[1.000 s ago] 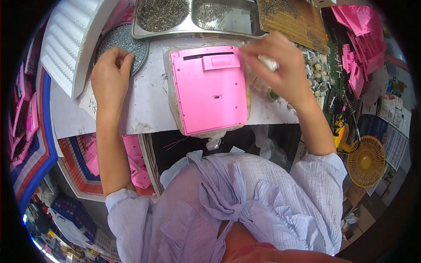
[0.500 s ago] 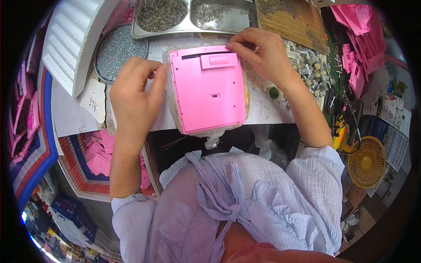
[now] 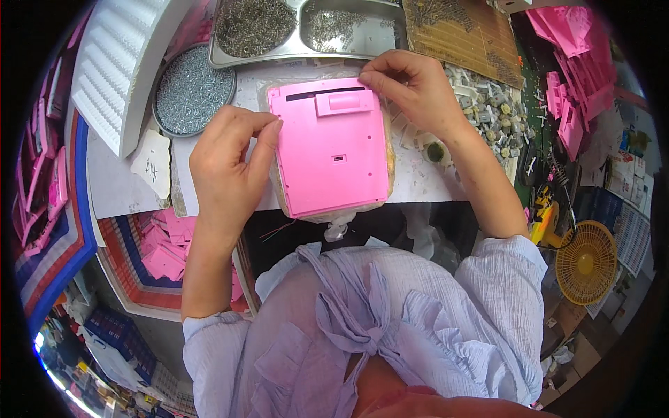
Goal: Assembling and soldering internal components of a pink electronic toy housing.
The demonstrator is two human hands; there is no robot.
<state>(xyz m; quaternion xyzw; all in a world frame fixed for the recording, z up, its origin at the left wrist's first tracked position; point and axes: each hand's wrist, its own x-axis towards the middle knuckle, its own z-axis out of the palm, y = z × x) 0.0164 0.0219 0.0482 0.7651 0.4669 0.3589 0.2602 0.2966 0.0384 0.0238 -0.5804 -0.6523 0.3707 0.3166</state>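
Note:
A pink plastic panel [image 3: 327, 160] lies on a plastic-wrapped pad [image 3: 391, 160] in front of me. It has a long slot near its far edge, a raised block beside the slot and a small rectangular hole near the middle. My right hand [image 3: 416, 90] is closed at the far right corner, thumb and forefinger pinching the panel there. At the panel's left edge, my left hand [image 3: 231, 157] has its thumb and forefinger together, tips touching or nearly touching the edge. Whatever sits between those left fingertips is too small to make out.
A round dish of small metal screws [image 3: 195, 90] stands far left, beside a white foam block [image 3: 125, 76]. A steel tray [image 3: 306, 50] with small metal parts lies at the back. Small grey-white parts [image 3: 488, 104] are heaped at right; a yellow fan [image 3: 585, 261] stands beyond.
My left hand has come right and slightly nearer, from beside the panel to its left edge. The right hand stays at the far right corner.

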